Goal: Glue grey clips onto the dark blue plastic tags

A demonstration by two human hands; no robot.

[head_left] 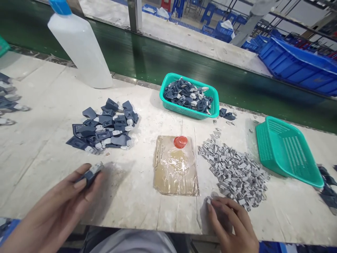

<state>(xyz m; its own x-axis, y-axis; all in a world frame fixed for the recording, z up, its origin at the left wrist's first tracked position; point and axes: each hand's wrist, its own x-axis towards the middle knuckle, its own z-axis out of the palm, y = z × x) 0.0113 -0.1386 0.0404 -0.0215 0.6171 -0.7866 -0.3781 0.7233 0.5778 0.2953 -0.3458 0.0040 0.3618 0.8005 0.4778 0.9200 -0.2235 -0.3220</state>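
Observation:
My left hand (71, 196) is closed around a dark blue plastic part (91, 175) with a light grey end, held above the table at the left. Behind it lies a pile of similar blue-and-grey parts (105, 128). At the front right, the thumb and fingers of my right hand (231, 221) pinch a small grey plastic piece (209, 201). Just beyond that hand spreads a heap of small grey pieces (237, 172). Between my hands is a tape-wrapped cardboard pad (176, 172) carrying a red round cap (180, 142).
A green basket (189, 113) full of blue-and-grey parts stands at the back. Another green basket (286, 147) is tilted at the right. A white bottle (84, 52) with a blue cap stands at the back left. Beyond the table runs a green conveyor belt (147, 59).

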